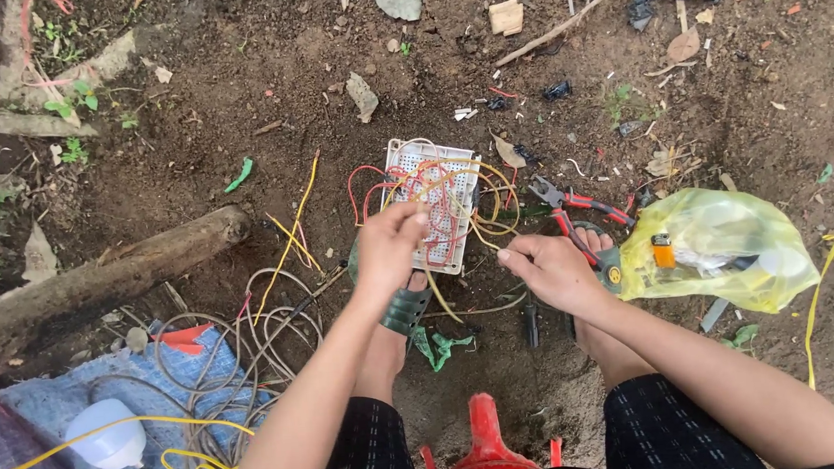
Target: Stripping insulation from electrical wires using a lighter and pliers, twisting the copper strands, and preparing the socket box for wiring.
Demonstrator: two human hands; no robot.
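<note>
We see the left hand (389, 250) pinching a wire over the white breadboard (432, 203), which lies on the bare ground (many red and yellow wires (453, 190) cross it). The right hand (552, 270) is closed, its grip pinching a yellow wire (482, 236) just beside the breadboard. Red pliers (577, 207) lie near.

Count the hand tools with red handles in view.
1: the red-handled pliers lie on the dirt right of the white breadboard, just above the right hand and beside the yellow plastic bag. More tools may sit hidden inside the bag.
</note>
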